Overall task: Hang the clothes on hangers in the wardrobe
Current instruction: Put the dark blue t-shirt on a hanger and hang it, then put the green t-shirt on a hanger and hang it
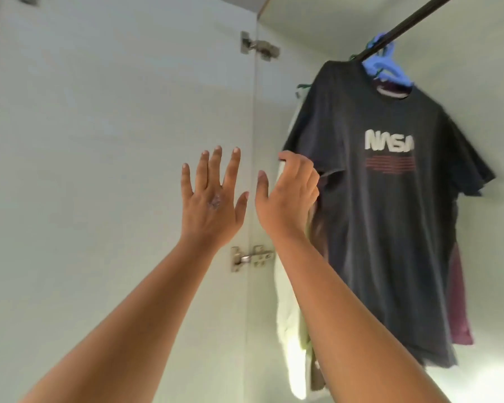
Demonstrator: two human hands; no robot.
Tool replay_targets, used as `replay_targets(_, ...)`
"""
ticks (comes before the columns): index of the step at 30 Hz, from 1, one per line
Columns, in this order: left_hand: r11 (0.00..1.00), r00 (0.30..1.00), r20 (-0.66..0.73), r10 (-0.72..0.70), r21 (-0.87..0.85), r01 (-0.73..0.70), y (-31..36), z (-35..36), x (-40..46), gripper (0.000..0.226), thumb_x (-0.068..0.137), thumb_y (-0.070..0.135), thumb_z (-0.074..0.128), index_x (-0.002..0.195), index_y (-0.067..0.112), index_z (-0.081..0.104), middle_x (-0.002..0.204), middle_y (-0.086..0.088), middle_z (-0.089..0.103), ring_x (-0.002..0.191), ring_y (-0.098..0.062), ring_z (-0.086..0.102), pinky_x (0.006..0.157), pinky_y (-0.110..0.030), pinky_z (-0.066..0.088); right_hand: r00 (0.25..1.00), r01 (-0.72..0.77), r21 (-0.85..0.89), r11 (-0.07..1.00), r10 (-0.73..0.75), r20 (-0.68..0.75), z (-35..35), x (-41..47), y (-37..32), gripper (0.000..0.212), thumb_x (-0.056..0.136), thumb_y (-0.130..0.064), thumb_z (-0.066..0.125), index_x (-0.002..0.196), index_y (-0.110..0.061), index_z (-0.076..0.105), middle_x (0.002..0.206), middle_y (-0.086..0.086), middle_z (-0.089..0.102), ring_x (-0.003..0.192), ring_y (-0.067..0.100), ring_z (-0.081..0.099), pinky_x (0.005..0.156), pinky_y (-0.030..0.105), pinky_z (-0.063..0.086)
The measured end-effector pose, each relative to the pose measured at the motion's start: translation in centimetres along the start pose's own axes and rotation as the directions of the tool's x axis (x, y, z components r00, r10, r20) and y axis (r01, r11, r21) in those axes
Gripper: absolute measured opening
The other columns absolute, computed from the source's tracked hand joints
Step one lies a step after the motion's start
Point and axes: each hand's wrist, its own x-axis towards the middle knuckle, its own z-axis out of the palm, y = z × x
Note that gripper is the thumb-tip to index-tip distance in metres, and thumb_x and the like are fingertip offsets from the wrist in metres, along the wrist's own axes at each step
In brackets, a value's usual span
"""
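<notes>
A dark grey NASA T-shirt (384,216) hangs on a blue hanger (386,64) from the dark wardrobe rail (405,24) at the upper right. Behind it hang a maroon garment (460,303) and a pale cream garment (288,330). My left hand (213,199) is raised in front of the wardrobe door with its fingers spread and holds nothing. My right hand (288,193) is up beside the T-shirt's left sleeve, its fingers loosely curled and its thumb apart. Nothing is plainly gripped in it, and I cannot make out whether its fingertips touch the cloth.
The white wardrobe door (99,170) stands open on the left, with metal hinges at the top (259,49) and lower down (250,257). The pale inner wall (477,97) lies behind the hanging clothes.
</notes>
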Motion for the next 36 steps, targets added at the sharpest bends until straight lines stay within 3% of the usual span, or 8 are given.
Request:
replay_targets(3,0.997,0.997,0.051,-0.051,0.059,0.048,-5.3,-3.2,-3.4,0.073,0.096,0.046,0.043,0.155,0.022,0.006,0.159,-0.011,0.018,0.147,-0.032,0.014,0.117,-0.053,0.006,0.995,0.082,-0.033,0.996,-0.08,0.062,0.9,-4.7,-4.9,0.041,0.084,-0.03,0.06,0.122,-0.019,0.05,0.126,0.006,0.047,0.12,0.027,0.041,0.099,0.042,0.035)
replay_targets(6,0.984,0.992,0.076,-0.099,0.155,0.087,-12.1,-8.7,-7.7,0.072,0.096,0.047,0.042,0.155,0.02,0.01,0.159,-0.011,0.02,0.147,-0.032,0.016,0.118,-0.053,0.007,0.982,0.092,0.066,0.994,-0.102,0.158,1.6,-10.4,-11.9,0.04,0.085,-0.031,0.057,0.123,-0.018,0.049,0.127,0.007,0.046,0.122,0.027,0.04,0.1,0.042,0.033)
replay_targets(11,0.935,0.968,0.157,-0.196,0.327,0.136,-22.9,-20.1,-17.3,0.073,0.094,0.049,0.043,0.154,0.018,0.015,0.157,-0.011,0.025,0.145,-0.031,0.022,0.118,-0.053,0.007,0.938,-0.048,0.25,0.967,-0.043,0.345,1.3,-21.8,-25.8,0.041,0.086,-0.033,0.056,0.124,-0.019,0.049,0.128,0.006,0.045,0.122,0.026,0.041,0.1,0.043,0.036)
replay_targets(16,0.801,0.909,0.214,-0.357,0.571,0.18,-32.3,-32.2,-29.4,0.074,0.091,0.049,0.048,0.153,0.017,0.022,0.155,-0.01,0.031,0.143,-0.029,0.028,0.118,-0.052,0.013,0.83,-0.163,0.338,0.927,-0.057,0.555,-0.9,-33.4,-39.0,0.044,0.083,-0.035,0.06,0.123,-0.021,0.05,0.126,0.005,0.049,0.119,0.028,0.045,0.096,0.045,0.038)
replay_targets(21,0.622,0.766,0.206,-0.609,0.723,0.3,-39.0,-41.2,-39.1,0.078,0.088,0.047,0.054,0.152,0.018,0.02,0.153,-0.009,0.033,0.142,-0.029,0.028,0.118,-0.052,0.015,0.682,-0.269,0.421,0.866,-0.137,0.719,-3.1,-43.1,-49.5,0.044,0.083,-0.034,0.061,0.124,-0.021,0.048,0.128,0.007,0.046,0.119,0.03,0.043,0.095,0.049,0.04)
replay_targets(29,0.482,0.676,0.214,-0.705,0.844,0.236,-47.1,-47.8,-49.9,0.077,0.087,0.045,0.058,0.149,0.015,0.024,0.15,-0.013,0.036,0.14,-0.031,0.033,0.115,-0.054,0.021,0.438,-0.43,0.448,0.784,-0.253,0.863,-2.5,-55.6,-61.9,0.047,0.082,-0.034,0.064,0.125,-0.022,0.047,0.13,0.007,0.044,0.119,0.03,0.043,0.096,0.052,0.038)
replay_targets(33,0.443,0.632,0.21,-0.746,0.865,0.236,-54.6,-47.0,-53.5,0.075,0.087,0.042,0.06,0.148,0.012,0.03,0.149,-0.014,0.037,0.139,-0.033,0.034,0.114,-0.055,0.023,0.391,-0.441,0.48,0.759,-0.318,0.863,1.6,-61.2,-67.1,0.045,0.081,-0.033,0.066,0.121,-0.022,0.049,0.128,0.006,0.046,0.114,0.028,0.045,0.09,0.048,0.042)
replay_targets(36,0.429,0.579,0.22,-0.785,0.868,0.25,-61.1,-45.1,-55.1,0.078,0.086,0.041,0.063,0.148,0.012,0.028,0.148,-0.015,0.037,0.139,-0.034,0.034,0.115,-0.056,0.023,0.305,-0.423,0.493,0.76,-0.393,0.867,6.3,-64.9,-70.8,0.046,0.081,-0.032,0.068,0.12,-0.022,0.048,0.127,0.007,0.048,0.115,0.028,0.047,0.09,0.048,0.045)
